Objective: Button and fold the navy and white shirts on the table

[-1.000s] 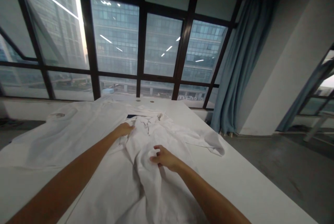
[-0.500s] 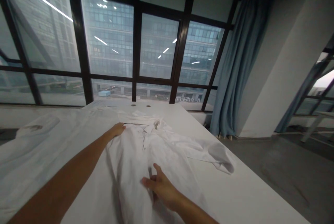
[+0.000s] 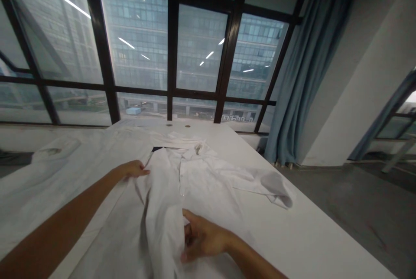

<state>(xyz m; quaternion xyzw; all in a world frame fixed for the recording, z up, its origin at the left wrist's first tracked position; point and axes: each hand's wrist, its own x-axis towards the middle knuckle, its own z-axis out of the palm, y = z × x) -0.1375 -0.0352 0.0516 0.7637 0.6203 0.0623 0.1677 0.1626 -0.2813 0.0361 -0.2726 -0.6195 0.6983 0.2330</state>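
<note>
A white button-front shirt (image 3: 208,188) lies spread out with its collar away from me. At its left edge, just below the shoulder, my left hand (image 3: 133,169) has thumb and fingers closed on the cloth. Lower down, my right hand (image 3: 206,238) is at the front opening, fingers curled against the edge of the left front panel (image 3: 164,214), which stands up in a loose fold. The right hand's fingertips are partly hidden and its thumb is blurred. One sleeve (image 3: 276,188) stretches out to the right.
The shirt rests on a white table (image 3: 292,231). More white garments (image 3: 74,170) cover its left side. Beneath the collar a small dark patch (image 3: 158,148) shows. Large windows (image 3: 136,36), a blue curtain (image 3: 302,79) and a pale pillar (image 3: 351,92) stand beyond.
My left hand has moved from the shoulder down and left along the shirt edge. My right hand has lowered and its fingers have curled in at the front panel, which has shifted into a raised fold.
</note>
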